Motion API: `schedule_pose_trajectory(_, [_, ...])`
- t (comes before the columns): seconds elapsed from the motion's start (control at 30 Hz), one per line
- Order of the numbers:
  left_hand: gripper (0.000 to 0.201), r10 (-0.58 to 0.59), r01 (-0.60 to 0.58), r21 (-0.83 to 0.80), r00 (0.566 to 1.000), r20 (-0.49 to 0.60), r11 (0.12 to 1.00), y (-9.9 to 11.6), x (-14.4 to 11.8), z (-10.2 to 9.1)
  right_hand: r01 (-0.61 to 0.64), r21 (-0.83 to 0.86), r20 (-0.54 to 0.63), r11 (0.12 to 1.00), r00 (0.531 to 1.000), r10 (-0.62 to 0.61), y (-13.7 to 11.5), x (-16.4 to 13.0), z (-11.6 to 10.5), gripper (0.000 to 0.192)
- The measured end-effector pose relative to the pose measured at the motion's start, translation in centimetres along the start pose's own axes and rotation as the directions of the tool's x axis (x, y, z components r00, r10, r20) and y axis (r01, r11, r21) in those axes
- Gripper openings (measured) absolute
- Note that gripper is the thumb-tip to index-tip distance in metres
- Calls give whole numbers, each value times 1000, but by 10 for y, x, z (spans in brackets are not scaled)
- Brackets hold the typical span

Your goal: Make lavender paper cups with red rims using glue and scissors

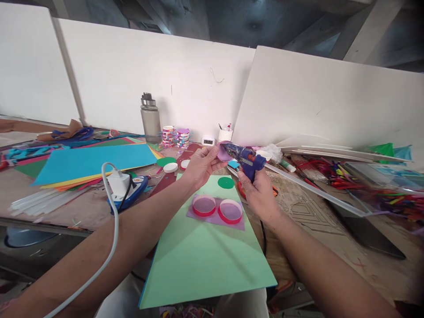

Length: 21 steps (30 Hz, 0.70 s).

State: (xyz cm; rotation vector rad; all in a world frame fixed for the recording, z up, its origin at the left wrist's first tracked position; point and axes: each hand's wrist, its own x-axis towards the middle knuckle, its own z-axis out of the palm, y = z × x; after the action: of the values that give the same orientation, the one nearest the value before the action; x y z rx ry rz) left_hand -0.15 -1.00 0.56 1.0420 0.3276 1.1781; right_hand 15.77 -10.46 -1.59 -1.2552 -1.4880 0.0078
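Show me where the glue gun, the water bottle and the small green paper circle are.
glue gun (249, 160), head view, on its blue body above the right hand's grip.
water bottle (150, 120), head view, middle of its grey body.
green paper circle (225, 182), head view, its centre, on the light green sheet.

1. Two bare forearms reach forward from the bottom corners of the view and converge toward the middle.
2. The left arm enters from the lower left and angles up and to the right, with the wrist nearly straight.
3. The left hand (200, 165) is raised, its fingers (212, 161) and thumb pinched closed on something small at their tips.
4. The right arm enters from the lower right and angles up and to the left, with the wrist bent slightly.
5. The right hand (260, 192) is curled into a closed grip, back of the hand facing the camera, knuckles uppermost.
6. The two hands sit near each other without touching, the left slightly higher.
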Motion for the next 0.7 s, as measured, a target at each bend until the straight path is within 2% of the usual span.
schedule_pose_trajectory(0.27, [41, 0, 0, -23, 1000, -6, 1000, 0, 1, 0, -5, -23, 16, 1000, 1000, 6, 0, -1, -1, 26])
schedule_pose_trajectory(0.47, [46, 0, 0, -35, 1000, -4, 999, -1, 1, 0, 33, -19, -28, 999, 999, -33, 0, 1, -2, 25])
schedule_pose_trajectory(0.7, [41, -17, 17, -28, 1000, -15, 999, 1, 1, 2, 4, -31, -2, 999, 1000, -4, 2, -1, -1, 28])
